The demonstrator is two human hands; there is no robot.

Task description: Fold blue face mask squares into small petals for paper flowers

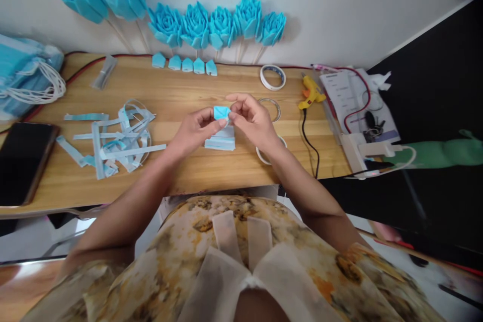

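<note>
Between my two hands is a small folded blue fabric piece (221, 112), creased like a petal. My left hand (202, 128) pinches its left and lower edge with thumb and fingers. At its right edge, the thumb and index finger of my right hand (251, 118) close on the corner. Just below lies a stack of pale blue fabric pieces (220, 144) on the table, partly covered by my left thumb. Several folded blue petals (187, 64) stand in a row at the back, under blue fabric flowers (196, 25) on sticks leaning against the wall.
On the wooden table (188, 173), cut strips (121, 136) lie tangled at left, near a black phone (24, 163) and a blue plastic bag (26, 70). Tape rolls (272, 77), a yellow glue gun (311, 92) with its cord and a white power strip (354, 156) are at right.
</note>
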